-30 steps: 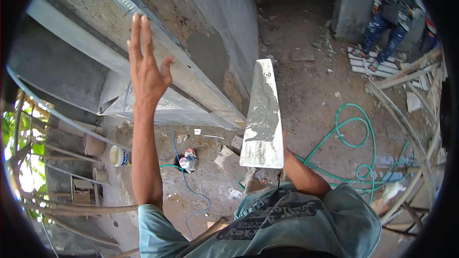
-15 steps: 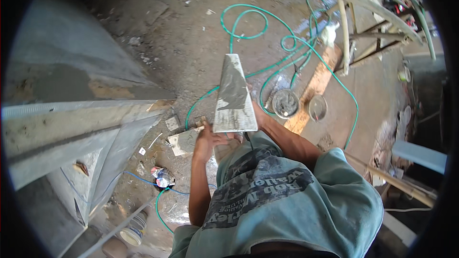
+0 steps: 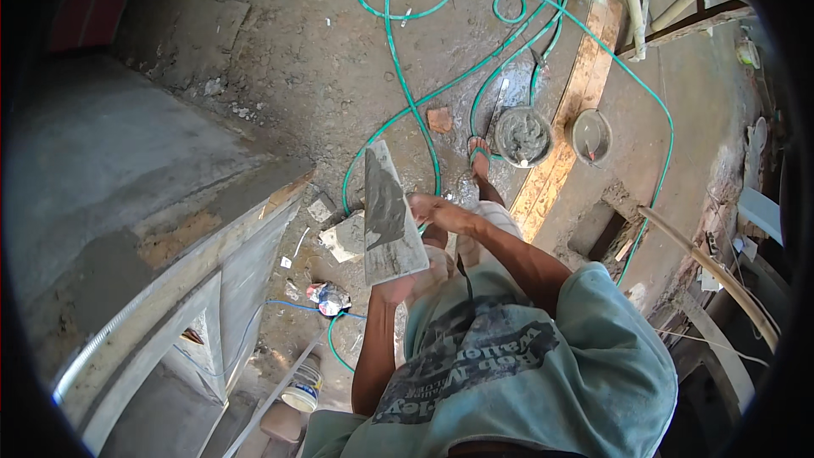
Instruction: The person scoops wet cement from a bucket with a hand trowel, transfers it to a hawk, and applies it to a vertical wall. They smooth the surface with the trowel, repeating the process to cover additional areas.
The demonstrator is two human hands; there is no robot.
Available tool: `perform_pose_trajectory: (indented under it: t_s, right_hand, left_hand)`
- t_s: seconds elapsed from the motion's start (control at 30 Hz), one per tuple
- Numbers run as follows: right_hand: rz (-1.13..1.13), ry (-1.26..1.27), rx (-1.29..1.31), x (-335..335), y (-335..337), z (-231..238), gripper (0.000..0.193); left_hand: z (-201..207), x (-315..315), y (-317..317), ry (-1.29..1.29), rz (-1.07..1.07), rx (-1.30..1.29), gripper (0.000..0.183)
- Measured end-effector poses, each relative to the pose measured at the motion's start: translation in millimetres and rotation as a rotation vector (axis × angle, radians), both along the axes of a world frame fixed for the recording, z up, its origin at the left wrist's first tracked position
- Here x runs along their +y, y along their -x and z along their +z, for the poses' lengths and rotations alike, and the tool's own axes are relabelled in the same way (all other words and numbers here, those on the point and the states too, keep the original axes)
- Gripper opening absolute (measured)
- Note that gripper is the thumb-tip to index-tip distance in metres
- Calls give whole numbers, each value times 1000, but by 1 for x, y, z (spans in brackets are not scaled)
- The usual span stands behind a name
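A thin, tapered pale slab (image 3: 397, 261) is held up in front of me, its upper face partly coated with wet grey mortar (image 3: 386, 199). Beneath its near end is my left hand (image 3: 395, 290), closed on it, with most of the fingers hidden. My right hand (image 3: 434, 210) is close by the slab's right edge. Its fingers are bent and blurred, and whether they touch the slab or hold anything I cannot tell. Past my right foot stand a bucket of grey mortar (image 3: 522, 137) and a second bucket (image 3: 591, 137) with a wet-looking grey content.
A green hose (image 3: 411, 93) loops across the muddy floor. A long wooden plank (image 3: 585, 76) lies beside the buckets. On the left is a plastered concrete structure (image 3: 170, 144). A brick piece (image 3: 439, 120), a mortar-smeared flat piece (image 3: 343, 237) and a white tub (image 3: 302, 386) lie around. Poles (image 3: 632, 0) stand at the upper right.
My left hand has gone from beside the slab to under its near end. The right hand has come into view at the slab's right edge. The slab has shifted left and nearer, and my view has turned.
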State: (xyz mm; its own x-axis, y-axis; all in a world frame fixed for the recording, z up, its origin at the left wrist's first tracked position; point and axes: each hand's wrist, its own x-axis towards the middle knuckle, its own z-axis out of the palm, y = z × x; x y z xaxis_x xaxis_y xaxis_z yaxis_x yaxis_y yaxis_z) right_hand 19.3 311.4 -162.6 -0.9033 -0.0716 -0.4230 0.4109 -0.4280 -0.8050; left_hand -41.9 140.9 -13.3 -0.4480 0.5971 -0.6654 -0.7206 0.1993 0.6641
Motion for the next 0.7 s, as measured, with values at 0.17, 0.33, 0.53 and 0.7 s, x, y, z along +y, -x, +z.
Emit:
perform_pose_trajectory:
  t_s: [0.17, 0.33, 0.53, 0.7]
  right_hand:
    - [-264, -869, -505, 127, -66, -63, 28]
    - [-266, -1228, -848, 229, -185, -186, 34]
    - [-1, -995, -960, 256, -210, -288, 50]
    - [141, -1218, -821, 243, -206, -343, 45]
  left_hand:
    - [-30, 24, -5, -146, 539, -621, 45]
    - [-96, 69, -34, -135, 380, -532, 48]
    - [-155, 90, -56, -105, 460, -675, 51]
    - [-175, 111, -68, -93, 522, -698, 51]
